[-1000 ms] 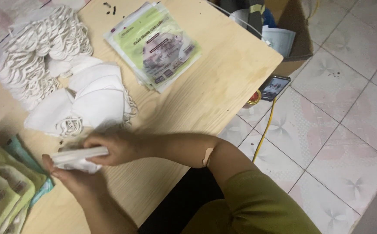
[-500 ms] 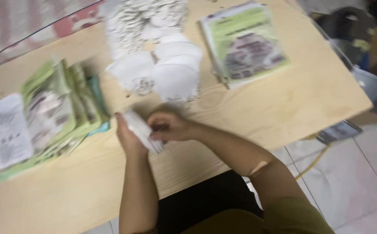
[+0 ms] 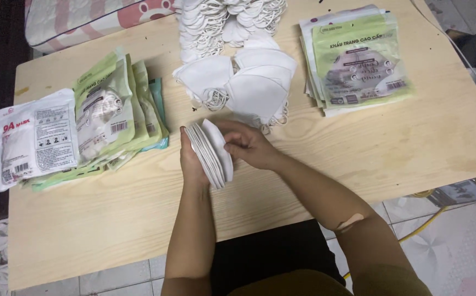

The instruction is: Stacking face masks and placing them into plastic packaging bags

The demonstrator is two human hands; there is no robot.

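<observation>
Both my hands hold a small stack of folded white face masks [image 3: 211,153] upright on edge above the wooden table [image 3: 358,148]. My left hand [image 3: 190,159] presses the stack from its left side. My right hand [image 3: 246,145] grips it from the right, fingers curled over the top mask. Just beyond the stack lies a pile of loose white masks [image 3: 243,82] with elastic ear loops, and more of them are heaped at the table's far edge [image 3: 227,19].
Filled green and white mask packets [image 3: 109,115] lie fanned out at the left, with a white packet [image 3: 32,140] beside them. A stack of flat green packets [image 3: 356,60] sits at the far right. A pink striped cushion [image 3: 84,22] lies behind the table. Tiled floor and a yellow cable [image 3: 419,230] are below right.
The view has swung left and steadied, so the filled packets now show at the left. The mask stack stays between both hands, turned more upright.
</observation>
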